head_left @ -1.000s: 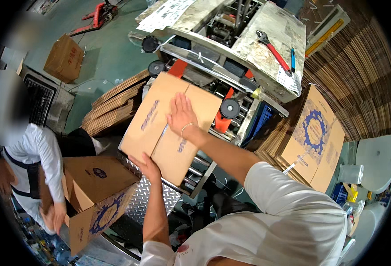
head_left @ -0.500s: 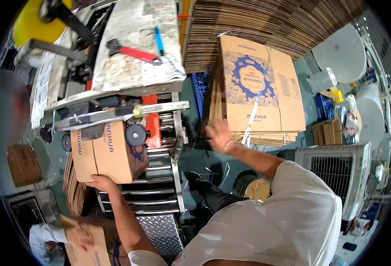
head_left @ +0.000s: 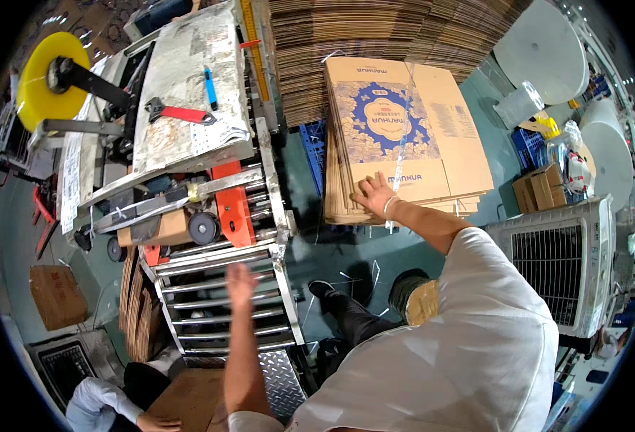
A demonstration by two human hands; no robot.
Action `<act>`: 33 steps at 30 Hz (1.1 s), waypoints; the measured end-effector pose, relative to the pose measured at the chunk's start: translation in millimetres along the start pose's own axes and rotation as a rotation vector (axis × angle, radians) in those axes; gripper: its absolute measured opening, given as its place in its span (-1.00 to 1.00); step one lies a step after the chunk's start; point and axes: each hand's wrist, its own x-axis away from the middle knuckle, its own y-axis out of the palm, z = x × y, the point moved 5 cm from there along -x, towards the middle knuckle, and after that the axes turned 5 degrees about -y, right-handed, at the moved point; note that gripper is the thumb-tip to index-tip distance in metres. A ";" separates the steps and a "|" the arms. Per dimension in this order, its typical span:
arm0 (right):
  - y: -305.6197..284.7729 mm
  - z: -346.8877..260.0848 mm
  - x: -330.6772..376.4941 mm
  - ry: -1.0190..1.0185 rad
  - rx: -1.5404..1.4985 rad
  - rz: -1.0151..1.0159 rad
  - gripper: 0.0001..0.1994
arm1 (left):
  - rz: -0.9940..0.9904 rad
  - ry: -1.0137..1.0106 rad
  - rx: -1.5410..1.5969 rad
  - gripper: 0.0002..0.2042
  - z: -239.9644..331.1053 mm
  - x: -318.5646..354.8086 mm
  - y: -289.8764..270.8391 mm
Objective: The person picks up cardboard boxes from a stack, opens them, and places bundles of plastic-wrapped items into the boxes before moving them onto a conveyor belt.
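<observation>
My right hand (head_left: 373, 194) lies flat on the near edge of the top flat carton (head_left: 396, 137), a brown folded box with a blue print, on a stack of the same. My left hand (head_left: 241, 279) hangs open above the roller conveyor (head_left: 216, 302), touching nothing. A brown carton (head_left: 164, 229) sits half inside the taping machine (head_left: 180, 129) at the far end of the rollers.
A yellow tape roll (head_left: 40, 79) tops the machine; a red wrench (head_left: 180, 114) and a blue cutter (head_left: 210, 78) lie on it. Corrugated sheets (head_left: 375, 43) stand behind. A white cooler unit (head_left: 562, 259) is at right. Another person's hand (head_left: 151, 421) rests on a carton at lower left.
The carton went further into the taping machine and my left hand came off it. My right hand reached out and landed on the flat carton stack.
</observation>
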 end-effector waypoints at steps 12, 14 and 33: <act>-272.8 -97.6 59.8 -0.219 -0.089 0.045 -0.70 | -0.020 0.666 -0.441 -0.38 99.8 208.2 67.6; -335.1 -169.9 87.7 -0.394 -0.224 0.120 -0.70 | 0.050 0.984 -0.507 -0.40 154.2 261.1 89.4; -343.6 -348.2 152.9 -0.878 -0.195 -0.090 -0.79 | 1.129 0.561 0.315 -0.38 -86.7 586.5 -286.2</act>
